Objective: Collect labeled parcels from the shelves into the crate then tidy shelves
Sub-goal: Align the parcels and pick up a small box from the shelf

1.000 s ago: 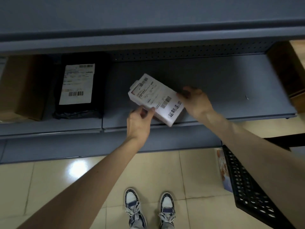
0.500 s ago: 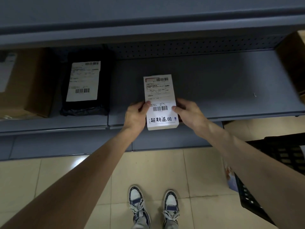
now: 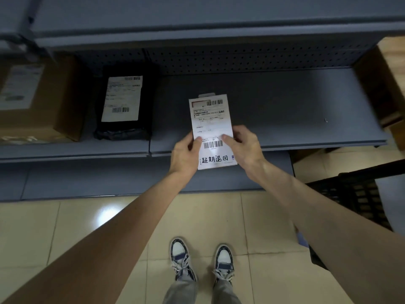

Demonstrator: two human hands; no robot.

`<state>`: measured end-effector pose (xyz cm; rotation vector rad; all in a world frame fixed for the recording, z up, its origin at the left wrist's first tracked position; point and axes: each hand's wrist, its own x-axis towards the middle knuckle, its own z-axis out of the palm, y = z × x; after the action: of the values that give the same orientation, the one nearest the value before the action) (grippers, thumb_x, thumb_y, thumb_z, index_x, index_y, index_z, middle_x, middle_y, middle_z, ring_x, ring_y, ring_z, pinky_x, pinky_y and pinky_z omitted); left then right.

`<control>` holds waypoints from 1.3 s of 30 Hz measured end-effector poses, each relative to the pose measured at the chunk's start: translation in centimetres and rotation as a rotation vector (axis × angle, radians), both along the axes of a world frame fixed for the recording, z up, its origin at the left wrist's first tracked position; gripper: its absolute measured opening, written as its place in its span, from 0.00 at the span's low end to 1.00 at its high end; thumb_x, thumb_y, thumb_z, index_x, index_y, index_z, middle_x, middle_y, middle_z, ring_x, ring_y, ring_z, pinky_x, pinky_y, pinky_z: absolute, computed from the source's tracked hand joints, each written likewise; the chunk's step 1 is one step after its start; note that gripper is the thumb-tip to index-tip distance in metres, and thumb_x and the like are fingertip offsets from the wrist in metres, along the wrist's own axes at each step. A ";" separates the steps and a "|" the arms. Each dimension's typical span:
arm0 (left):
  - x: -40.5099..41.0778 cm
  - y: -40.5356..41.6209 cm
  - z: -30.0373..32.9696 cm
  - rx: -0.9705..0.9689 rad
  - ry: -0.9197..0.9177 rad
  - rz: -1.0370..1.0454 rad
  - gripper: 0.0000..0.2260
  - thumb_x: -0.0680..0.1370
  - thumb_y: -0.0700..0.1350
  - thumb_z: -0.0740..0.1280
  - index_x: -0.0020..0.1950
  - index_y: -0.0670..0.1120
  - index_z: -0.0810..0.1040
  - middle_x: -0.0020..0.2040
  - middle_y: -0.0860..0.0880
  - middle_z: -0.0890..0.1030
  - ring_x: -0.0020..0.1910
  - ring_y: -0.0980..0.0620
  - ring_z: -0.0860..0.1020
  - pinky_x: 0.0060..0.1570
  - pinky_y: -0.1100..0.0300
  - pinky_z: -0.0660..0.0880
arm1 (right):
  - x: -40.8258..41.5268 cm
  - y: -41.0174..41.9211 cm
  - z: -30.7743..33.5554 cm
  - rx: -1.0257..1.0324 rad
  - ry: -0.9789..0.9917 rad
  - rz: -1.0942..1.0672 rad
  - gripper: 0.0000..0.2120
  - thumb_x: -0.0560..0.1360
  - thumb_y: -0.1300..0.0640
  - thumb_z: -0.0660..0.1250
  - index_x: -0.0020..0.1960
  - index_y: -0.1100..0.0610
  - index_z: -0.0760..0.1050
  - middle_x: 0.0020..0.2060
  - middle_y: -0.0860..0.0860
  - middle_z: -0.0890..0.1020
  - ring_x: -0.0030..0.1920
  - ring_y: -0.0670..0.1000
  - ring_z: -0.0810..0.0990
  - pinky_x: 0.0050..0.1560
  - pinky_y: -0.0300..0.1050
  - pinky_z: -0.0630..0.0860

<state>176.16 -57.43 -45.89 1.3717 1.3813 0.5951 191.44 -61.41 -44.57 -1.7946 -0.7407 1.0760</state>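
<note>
A small white labeled parcel (image 3: 211, 119) with barcodes and handwritten characters is held label-up over the front edge of the grey shelf (image 3: 285, 110). My left hand (image 3: 185, 153) grips its lower left edge, thumb on the label. My right hand (image 3: 244, 145) grips the lower right edge, thumb on top. A black labeled bag parcel (image 3: 123, 106) lies on the shelf to the left. A brown labeled carton (image 3: 32, 102) stands at the far left. The black crate (image 3: 359, 194) sits on the floor at the right, partly hidden by my right arm.
Another brown carton (image 3: 385, 88) stands at the shelf's right end. An upper shelf (image 3: 197, 23) overhangs the one in use. A lower shelf ledge (image 3: 109, 178) juts out below. My shoes (image 3: 201, 262) stand on the tiled floor.
The white parcel was turned from a tilted pose to straight, label facing me. Both hands shifted onto its lower edges and drew it toward the shelf front.
</note>
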 end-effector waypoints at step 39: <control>1.3 -4.2 49.0 0.582 -0.369 -0.098 0.16 0.85 0.45 0.59 0.72 0.51 0.74 0.61 0.57 0.82 0.58 0.60 0.81 0.55 0.64 0.78 | 2.5 -4.2 48.4 0.721 -0.142 0.118 0.14 0.80 0.59 0.66 0.64 0.52 0.72 0.54 0.49 0.82 0.55 0.49 0.82 0.53 0.48 0.81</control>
<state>177.45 -61.62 3.13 1.6631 0.8655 1.1810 193.94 -65.66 3.82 -1.2182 -1.1573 0.6307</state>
